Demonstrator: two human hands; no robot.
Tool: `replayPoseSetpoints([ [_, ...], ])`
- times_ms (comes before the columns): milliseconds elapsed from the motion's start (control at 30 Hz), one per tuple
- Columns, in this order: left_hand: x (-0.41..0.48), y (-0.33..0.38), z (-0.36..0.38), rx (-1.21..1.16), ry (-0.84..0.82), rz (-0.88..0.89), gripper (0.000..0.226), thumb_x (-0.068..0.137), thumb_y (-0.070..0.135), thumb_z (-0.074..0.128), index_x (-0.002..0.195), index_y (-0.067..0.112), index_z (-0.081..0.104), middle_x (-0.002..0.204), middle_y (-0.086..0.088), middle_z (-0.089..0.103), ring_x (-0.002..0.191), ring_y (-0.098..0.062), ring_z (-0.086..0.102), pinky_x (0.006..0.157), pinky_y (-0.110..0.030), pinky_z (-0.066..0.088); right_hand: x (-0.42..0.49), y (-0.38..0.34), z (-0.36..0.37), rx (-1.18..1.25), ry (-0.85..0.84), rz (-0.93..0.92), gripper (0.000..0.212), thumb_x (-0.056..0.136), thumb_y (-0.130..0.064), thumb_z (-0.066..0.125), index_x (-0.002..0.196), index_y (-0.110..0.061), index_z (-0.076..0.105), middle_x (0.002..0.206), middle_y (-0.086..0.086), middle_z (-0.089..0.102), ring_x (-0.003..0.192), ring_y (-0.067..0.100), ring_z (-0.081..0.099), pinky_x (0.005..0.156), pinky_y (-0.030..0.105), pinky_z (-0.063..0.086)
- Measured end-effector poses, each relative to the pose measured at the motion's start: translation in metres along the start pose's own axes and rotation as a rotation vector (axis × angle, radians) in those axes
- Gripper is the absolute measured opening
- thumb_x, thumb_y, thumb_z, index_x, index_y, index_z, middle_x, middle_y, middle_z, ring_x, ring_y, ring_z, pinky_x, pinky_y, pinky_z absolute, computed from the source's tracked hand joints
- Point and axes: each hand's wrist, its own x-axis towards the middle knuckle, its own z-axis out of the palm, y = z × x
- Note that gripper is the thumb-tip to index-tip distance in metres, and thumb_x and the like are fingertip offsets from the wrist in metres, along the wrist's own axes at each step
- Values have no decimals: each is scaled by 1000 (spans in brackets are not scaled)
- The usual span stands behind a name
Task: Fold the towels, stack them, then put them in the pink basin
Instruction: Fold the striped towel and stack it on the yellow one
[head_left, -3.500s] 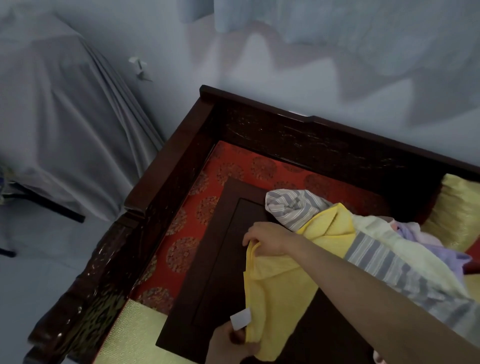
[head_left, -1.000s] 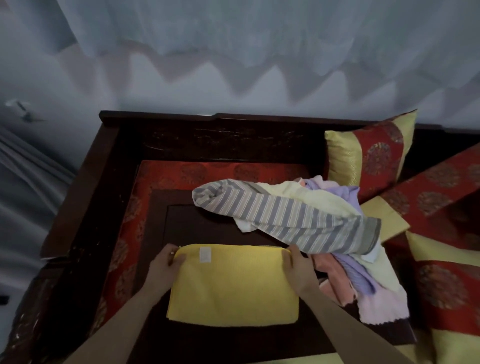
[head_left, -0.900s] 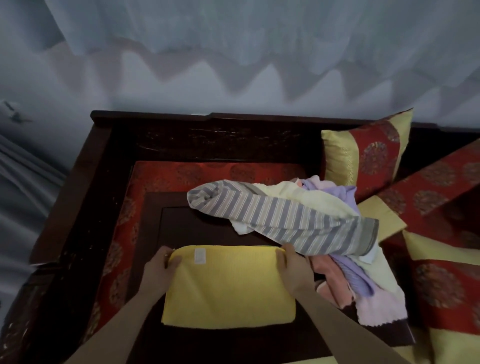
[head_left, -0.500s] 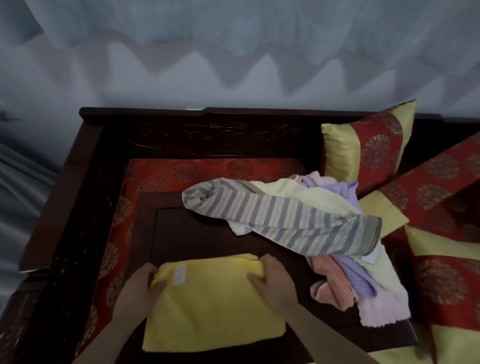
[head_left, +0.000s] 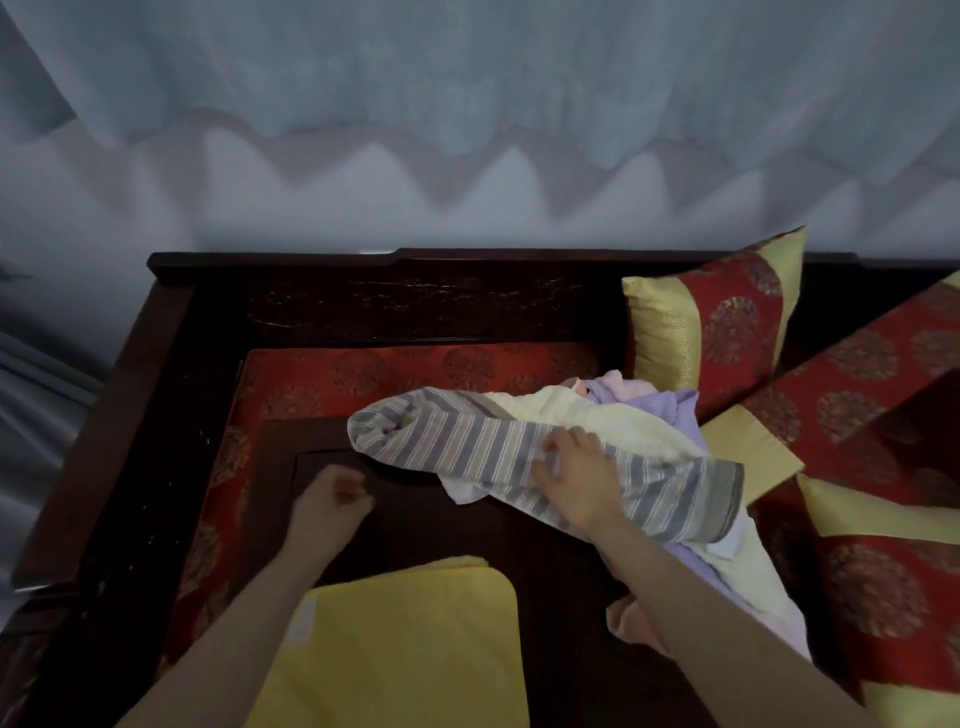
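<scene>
A folded yellow towel (head_left: 405, 644) lies flat at the near edge of the dark wooden tabletop (head_left: 415, 519). A grey striped towel (head_left: 467, 447) tops a loose heap to the right, over a cream towel (head_left: 582, 415), a purple towel (head_left: 665, 405) and a pink towel (head_left: 631, 621). My right hand (head_left: 576, 478) rests on the striped towel, fingers curled into its cloth. My left hand (head_left: 330, 501) hovers over the bare tabletop left of the heap, loosely fisted and holding nothing. No pink basin is in view.
The tabletop sits on a red patterned cushion (head_left: 363, 369) inside a dark wooden bench frame (head_left: 363, 296). A red and gold pillow (head_left: 711, 317) leans at the back right, with more cushions (head_left: 883, 597) along the right. A curtain (head_left: 467, 78) hangs behind.
Both hands let go of the folded yellow towel, which now lies nearer to me. My right hand reached up onto the striped towel; my left hand moved forward over the tabletop.
</scene>
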Motion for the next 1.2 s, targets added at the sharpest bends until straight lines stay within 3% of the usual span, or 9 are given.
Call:
replayPoseSetpoints([
  [100,2,45,62,-477,-276,-339,21,87,6,60,107,3,58,94,-15,64,82,-21,61,79,-32,51,38,9,-19,-36,-20,31,28,87,-31,55,109,-15,59,114,7,57,111,28,50,87,40,43],
  [200,4,64,111,-552,-403,-492,35,85,24,67,111,4,55,103,-15,63,95,-24,63,81,-32,53,59,12,-18,-232,-201,21,31,87,-31,54,114,-17,59,119,6,54,117,26,46,93,43,39],
  [333,11,67,142,-633,-348,-579,47,79,38,72,106,5,52,101,-13,60,97,-24,60,90,-36,51,61,17,-14,-429,-251,-103,24,89,-21,47,105,-13,62,117,8,51,116,29,42,89,43,35],
  [500,19,75,154,-892,-218,-662,28,81,24,72,99,8,58,84,-6,59,78,-16,57,76,-31,50,41,36,-15,-68,-273,-145,30,85,-42,41,88,-15,55,96,6,58,91,27,57,76,39,46],
  [667,7,101,130,-1133,-288,-290,25,77,4,49,55,16,48,60,0,46,59,-16,45,58,-27,43,47,42,-34,227,-85,-8,34,94,-36,49,72,-10,55,60,-3,56,59,16,52,62,35,42],
  [767,-15,116,89,-1347,-458,-92,26,73,3,40,81,7,65,85,-9,66,85,-25,62,79,-37,49,64,28,-60,587,-21,130,35,95,-31,51,76,-7,67,72,3,67,72,17,61,73,35,46],
  [867,-30,132,51,-1409,-574,1,46,69,4,38,108,4,62,98,-14,70,89,-28,68,79,-41,56,78,2,-87,782,-273,260,39,91,-48,53,80,-17,73,94,0,73,94,16,65,96,37,49],
  [1033,-40,179,-4,-1250,-681,188,63,42,11,67,105,9,69,100,-14,69,90,-30,67,79,-41,55,77,-44,-121,880,-598,312,50,81,-76,41,101,-37,65,116,-8,65,112,16,58,105,42,42],
  [1200,-48,221,-66,-1131,-680,293,69,43,15,66,111,11,68,109,-15,69,98,-33,65,89,-43,51,91,-74,-155,1349,-763,123,61,85,-68,42,128,-27,59,131,4,61,122,27,55,106,47,40],
])
